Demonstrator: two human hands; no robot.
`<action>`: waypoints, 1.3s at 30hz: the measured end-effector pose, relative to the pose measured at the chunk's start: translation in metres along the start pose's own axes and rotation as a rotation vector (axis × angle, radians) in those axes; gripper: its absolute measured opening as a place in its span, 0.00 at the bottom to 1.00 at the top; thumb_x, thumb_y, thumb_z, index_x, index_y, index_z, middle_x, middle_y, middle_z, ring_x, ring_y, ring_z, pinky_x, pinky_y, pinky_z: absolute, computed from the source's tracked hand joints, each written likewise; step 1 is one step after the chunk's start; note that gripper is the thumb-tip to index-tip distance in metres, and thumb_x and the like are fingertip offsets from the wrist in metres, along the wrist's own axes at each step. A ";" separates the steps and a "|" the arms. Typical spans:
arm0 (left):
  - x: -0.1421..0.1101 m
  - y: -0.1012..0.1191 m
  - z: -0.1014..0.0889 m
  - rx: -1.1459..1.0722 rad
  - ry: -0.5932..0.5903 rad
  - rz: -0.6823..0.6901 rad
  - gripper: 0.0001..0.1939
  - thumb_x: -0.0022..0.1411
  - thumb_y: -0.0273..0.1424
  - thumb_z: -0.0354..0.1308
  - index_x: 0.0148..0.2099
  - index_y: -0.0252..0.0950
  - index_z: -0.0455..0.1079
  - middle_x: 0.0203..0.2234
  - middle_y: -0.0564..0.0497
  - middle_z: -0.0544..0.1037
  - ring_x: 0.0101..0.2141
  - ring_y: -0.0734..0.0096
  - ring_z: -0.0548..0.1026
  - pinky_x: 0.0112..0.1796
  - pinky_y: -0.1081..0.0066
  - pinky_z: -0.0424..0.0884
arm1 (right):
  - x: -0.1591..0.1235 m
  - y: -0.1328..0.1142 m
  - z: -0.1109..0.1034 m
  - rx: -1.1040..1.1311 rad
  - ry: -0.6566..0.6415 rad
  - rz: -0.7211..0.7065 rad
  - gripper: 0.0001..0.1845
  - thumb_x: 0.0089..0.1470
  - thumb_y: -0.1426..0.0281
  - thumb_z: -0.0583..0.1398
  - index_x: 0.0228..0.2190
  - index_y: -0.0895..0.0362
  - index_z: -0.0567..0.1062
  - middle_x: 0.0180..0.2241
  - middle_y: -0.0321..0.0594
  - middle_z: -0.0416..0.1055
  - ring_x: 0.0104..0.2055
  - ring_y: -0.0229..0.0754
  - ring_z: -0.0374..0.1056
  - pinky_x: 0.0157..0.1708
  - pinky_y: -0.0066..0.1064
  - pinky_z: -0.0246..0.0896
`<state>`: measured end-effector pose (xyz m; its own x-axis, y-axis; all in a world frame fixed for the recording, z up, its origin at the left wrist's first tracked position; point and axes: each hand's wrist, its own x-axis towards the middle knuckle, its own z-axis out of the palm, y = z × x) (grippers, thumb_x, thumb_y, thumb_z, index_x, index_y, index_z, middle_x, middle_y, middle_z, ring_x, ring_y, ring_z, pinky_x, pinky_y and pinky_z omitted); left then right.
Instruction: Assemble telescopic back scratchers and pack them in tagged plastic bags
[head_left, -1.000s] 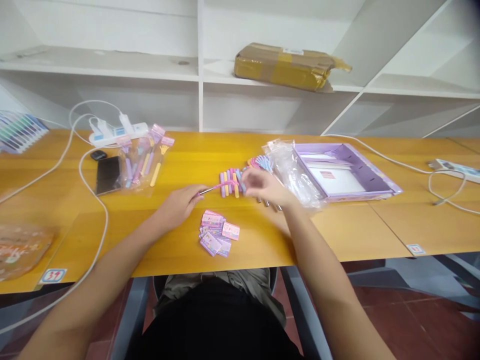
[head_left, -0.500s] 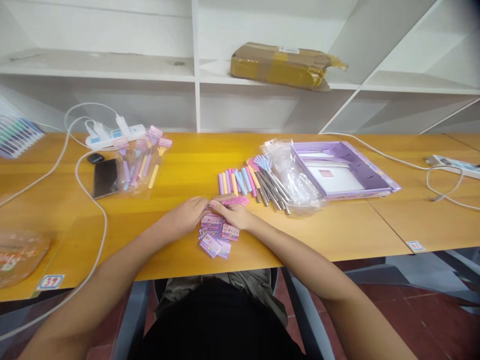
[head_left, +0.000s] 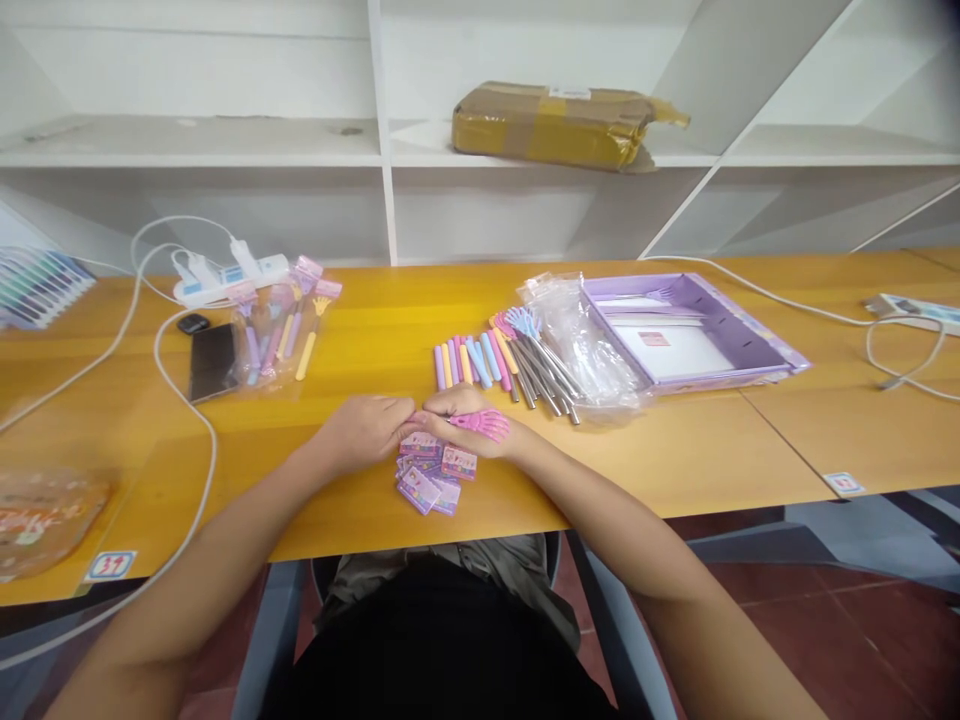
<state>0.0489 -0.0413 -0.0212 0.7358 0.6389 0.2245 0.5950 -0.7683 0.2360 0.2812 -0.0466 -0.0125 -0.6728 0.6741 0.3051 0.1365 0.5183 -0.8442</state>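
Both hands are closed on a back scratcher whose pink hand-shaped head (head_left: 484, 425) lies over my right wrist. My right hand (head_left: 459, 412) wraps its shaft. My left hand (head_left: 369, 432) grips the other end, of which a bit of pink shows between the hands. Just below lies a loose pile of small printed cards (head_left: 421, 488), purple and pink. Beyond my right hand is a row of coloured handle sleeves (head_left: 472, 362) in pink, yellow, blue and purple. Next to them lie several metal-shafted back scratchers (head_left: 544, 375) with coloured heads.
Clear plastic bags (head_left: 592, 350) lie against a purple box (head_left: 697, 375). On the left are bagged back scratchers (head_left: 281, 325), a phone (head_left: 212, 360), a power strip (head_left: 232, 280) and a white cable (head_left: 210, 450). A taped carton (head_left: 551, 125) sits on the shelf.
The pink head has turned from edge-on to flat, its fingers now showing over my right wrist. My left hand has shifted slightly left. The view has moved a little.
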 end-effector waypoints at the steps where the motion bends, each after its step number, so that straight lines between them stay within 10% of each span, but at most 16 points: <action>1: 0.001 0.000 -0.001 -0.008 -0.010 -0.002 0.27 0.81 0.49 0.39 0.35 0.40 0.66 0.25 0.49 0.73 0.28 0.62 0.74 0.31 0.65 0.61 | 0.000 -0.001 0.000 -0.010 0.000 -0.007 0.32 0.73 0.50 0.55 0.21 0.52 0.55 0.21 0.28 0.48 0.24 0.33 0.47 0.24 0.32 0.45; 6: -0.002 -0.021 -0.011 -0.031 -0.062 -0.116 0.23 0.78 0.49 0.46 0.34 0.41 0.66 0.26 0.49 0.74 0.30 0.60 0.75 0.34 0.65 0.64 | -0.011 0.001 -0.021 -0.090 0.041 -0.028 0.31 0.72 0.51 0.55 0.21 0.52 0.57 0.21 0.30 0.52 0.23 0.34 0.50 0.24 0.32 0.48; 11: -0.015 -0.072 -0.041 0.094 0.214 -0.574 0.18 0.77 0.44 0.46 0.38 0.42 0.67 0.29 0.48 0.75 0.38 0.54 0.77 0.44 0.60 0.68 | -0.054 0.003 -0.110 -0.295 0.723 -0.023 0.30 0.72 0.50 0.42 0.24 0.50 0.66 0.22 0.35 0.50 0.21 0.41 0.49 0.21 0.36 0.48; 17: -0.009 -0.060 -0.037 -0.032 0.327 -0.542 0.17 0.77 0.45 0.45 0.50 0.40 0.69 0.39 0.46 0.80 0.42 0.56 0.78 0.48 0.60 0.70 | -0.075 0.019 -0.176 -0.559 1.374 -0.095 0.21 0.73 0.56 0.46 0.36 0.50 0.71 0.33 0.43 0.63 0.29 0.45 0.66 0.30 0.40 0.63; 20: -0.003 -0.046 -0.025 -0.133 0.273 -0.518 0.16 0.77 0.42 0.45 0.52 0.40 0.69 0.42 0.46 0.80 0.43 0.57 0.78 0.46 0.60 0.71 | -0.070 0.030 -0.165 -0.743 1.293 0.056 0.18 0.71 0.52 0.55 0.34 0.50 0.70 0.30 0.39 0.65 0.31 0.46 0.66 0.34 0.40 0.65; 26: 0.002 -0.045 -0.016 -0.205 0.249 -0.407 0.20 0.78 0.44 0.46 0.41 0.39 0.72 0.42 0.46 0.76 0.47 0.60 0.76 0.52 0.59 0.71 | -0.050 0.047 -0.132 -1.026 0.614 0.399 0.12 0.69 0.59 0.60 0.35 0.53 0.72 0.35 0.44 0.73 0.35 0.45 0.66 0.38 0.36 0.60; 30: 0.004 -0.040 -0.015 -0.215 0.300 -0.470 0.23 0.75 0.47 0.54 0.30 0.39 0.72 0.36 0.49 0.72 0.38 0.65 0.73 0.45 0.62 0.72 | -0.041 0.055 -0.123 -1.139 0.419 0.552 0.11 0.69 0.63 0.58 0.39 0.57 0.76 0.44 0.52 0.75 0.38 0.48 0.69 0.37 0.37 0.58; 35: 0.005 -0.032 -0.011 -0.641 0.382 -0.522 0.18 0.71 0.49 0.59 0.40 0.39 0.73 0.27 0.54 0.73 0.28 0.70 0.71 0.33 0.67 0.70 | -0.030 0.043 -0.096 -0.871 0.501 0.367 0.14 0.71 0.60 0.57 0.40 0.57 0.76 0.46 0.51 0.75 0.42 0.49 0.71 0.42 0.38 0.63; 39: 0.007 -0.024 -0.002 -0.923 0.383 -0.427 0.19 0.66 0.48 0.66 0.47 0.38 0.73 0.30 0.53 0.77 0.28 0.71 0.76 0.33 0.68 0.73 | -0.016 0.021 -0.048 -0.421 0.267 0.165 0.15 0.71 0.57 0.60 0.48 0.55 0.74 0.43 0.43 0.78 0.36 0.43 0.69 0.38 0.34 0.63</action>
<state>0.0389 -0.0179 -0.0229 0.2810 0.9392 0.1974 0.1874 -0.2554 0.9485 0.3294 -0.0217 -0.0138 -0.4159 0.8469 0.3312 0.5427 0.5234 -0.6569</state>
